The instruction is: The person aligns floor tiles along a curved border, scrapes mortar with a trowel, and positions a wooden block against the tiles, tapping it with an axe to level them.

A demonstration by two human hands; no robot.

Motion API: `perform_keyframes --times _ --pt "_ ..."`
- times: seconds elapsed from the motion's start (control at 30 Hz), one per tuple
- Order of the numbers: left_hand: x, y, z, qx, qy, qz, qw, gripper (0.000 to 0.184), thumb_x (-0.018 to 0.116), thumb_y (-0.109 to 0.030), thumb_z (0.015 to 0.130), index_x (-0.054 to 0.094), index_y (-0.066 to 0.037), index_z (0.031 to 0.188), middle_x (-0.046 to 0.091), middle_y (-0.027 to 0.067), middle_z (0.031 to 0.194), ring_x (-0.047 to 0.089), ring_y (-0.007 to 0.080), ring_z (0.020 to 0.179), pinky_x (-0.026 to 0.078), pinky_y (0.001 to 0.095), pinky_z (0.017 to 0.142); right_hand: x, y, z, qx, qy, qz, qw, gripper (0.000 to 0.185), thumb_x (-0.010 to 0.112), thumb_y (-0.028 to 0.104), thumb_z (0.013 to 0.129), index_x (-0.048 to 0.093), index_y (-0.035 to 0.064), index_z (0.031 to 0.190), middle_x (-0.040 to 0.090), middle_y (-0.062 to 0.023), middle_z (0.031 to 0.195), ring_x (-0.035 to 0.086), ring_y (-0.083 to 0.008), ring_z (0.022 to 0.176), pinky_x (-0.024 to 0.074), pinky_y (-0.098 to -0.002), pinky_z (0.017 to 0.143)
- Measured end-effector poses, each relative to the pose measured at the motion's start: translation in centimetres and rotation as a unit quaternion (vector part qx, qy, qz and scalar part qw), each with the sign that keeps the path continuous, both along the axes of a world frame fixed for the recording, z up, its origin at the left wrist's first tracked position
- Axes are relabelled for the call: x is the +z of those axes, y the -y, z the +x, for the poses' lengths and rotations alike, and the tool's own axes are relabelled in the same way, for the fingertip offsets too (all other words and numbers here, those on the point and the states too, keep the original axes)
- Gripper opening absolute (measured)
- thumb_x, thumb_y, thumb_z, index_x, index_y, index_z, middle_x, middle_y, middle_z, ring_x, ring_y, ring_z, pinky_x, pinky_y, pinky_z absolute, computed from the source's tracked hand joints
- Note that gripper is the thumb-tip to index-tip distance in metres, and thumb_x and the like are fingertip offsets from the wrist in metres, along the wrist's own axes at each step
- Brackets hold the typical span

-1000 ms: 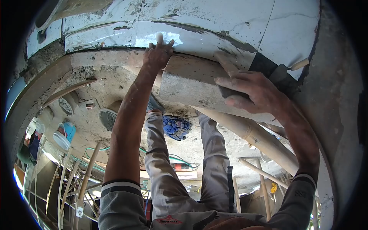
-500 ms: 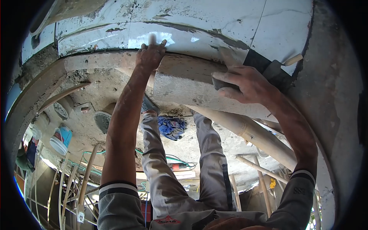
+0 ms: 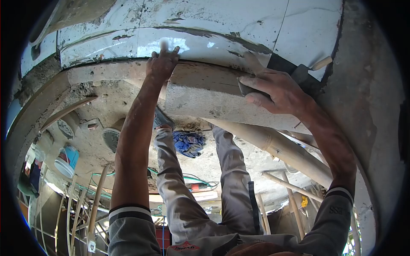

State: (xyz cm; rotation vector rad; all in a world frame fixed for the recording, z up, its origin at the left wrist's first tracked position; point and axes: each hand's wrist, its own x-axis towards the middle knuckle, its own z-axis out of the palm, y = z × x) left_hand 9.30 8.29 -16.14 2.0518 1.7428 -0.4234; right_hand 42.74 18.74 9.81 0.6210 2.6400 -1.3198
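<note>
My left hand (image 3: 162, 66) lies with its fingers spread over the front edge of a white tile (image 3: 200, 42) smeared with grey mortar. Its fingertips touch the tile and nothing is in its grasp. My right hand (image 3: 282, 89) is at the same edge, farther right. Between its thumb and fingers it grips a small dark grey piece (image 3: 245, 87), mostly hidden, whose kind I cannot make out. One finger stretches forward onto the tile. Just beyond this hand lies a trowel (image 3: 314, 67) with a wooden handle, partly over a dark patch between tiles.
A curved concrete ledge (image 3: 205, 100) runs below the tiles. Under it are a bamboo pole (image 3: 265, 138), a blue cloth (image 3: 188, 143) between my legs, a white and blue bucket (image 3: 67, 160), round containers of grey material (image 3: 112, 138), and several wooden sticks lower down.
The view has shifted slightly, so the tiles and trowel sit a little farther left. My left hand stays on the tile edge; my right hand keeps its grip on the dark piece.
</note>
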Motion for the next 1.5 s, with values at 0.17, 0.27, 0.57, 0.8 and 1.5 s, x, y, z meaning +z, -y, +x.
perform_keyframes --times 0.17,0.27,0.57,0.8,1.5 --pt "2.7 -0.5 0.6 -0.012 -0.005 0.001 1.0 0.043 0.032 -0.047 0.096 0.041 -0.037 0.136 0.024 0.0116 0.149 0.048 0.0485 0.116 0.046 0.0486 0.093 1.6 -1.8 -0.4 -0.082 -0.116 -0.049 0.989 0.046 0.064 0.038 0.085 0.059 0.0062 0.118 0.066 -0.016 0.094 0.065 -0.0295 0.078 0.0529 -0.0379 0.069" --pt "1.6 -0.5 0.7 0.033 0.002 -0.034 0.999 0.042 0.033 -0.047 0.096 0.041 -0.037 0.136 0.025 0.0109 0.149 0.049 0.0474 0.115 0.044 0.0508 0.094 0.0 -1.2 -0.4 -0.115 -0.034 -0.048 0.992 0.042 0.067 0.031 0.084 0.06 0.0038 0.115 0.066 -0.0164 0.093 0.065 -0.0302 0.079 0.0521 -0.0372 0.069" --pt "4.5 -1.4 1.5 0.069 -0.002 -0.077 0.995 0.043 0.033 -0.046 0.096 0.041 -0.037 0.137 0.021 0.0097 0.151 0.045 0.0498 0.119 0.042 0.0501 0.097 0.1 0.3 -1.4 -0.053 -0.041 -0.024 0.997 0.045 0.066 0.034 0.084 0.059 0.0027 0.115 0.064 -0.0169 0.084 0.064 -0.031 0.073 0.0511 -0.0404 0.066" --pt "5.0 -1.9 1.9 0.097 0.009 -0.065 0.993 0.044 0.032 -0.049 0.095 0.039 -0.038 0.137 0.024 0.0107 0.15 0.044 0.051 0.118 0.043 0.0509 0.096 0.8 0.5 -1.7 -0.046 -0.039 -0.021 0.998 0.045 0.069 0.027 0.08 0.058 0.0014 0.116 0.064 -0.0158 0.087 0.064 -0.0318 0.08 0.0526 -0.0389 0.073" --pt "1.0 -0.9 0.5 0.05 -0.012 -0.022 0.998 0.043 0.032 -0.048 0.096 0.04 -0.038 0.137 0.023 0.0102 0.151 0.046 0.0483 0.117 0.042 0.0498 0.097 -1.3 0.8 -2.0 -0.054 -0.095 -0.01 0.994 0.045 0.07 0.027 0.078 0.059 0.0014 0.114 0.065 -0.0183 0.094 0.064 -0.0336 0.085 0.0517 -0.0405 0.077"
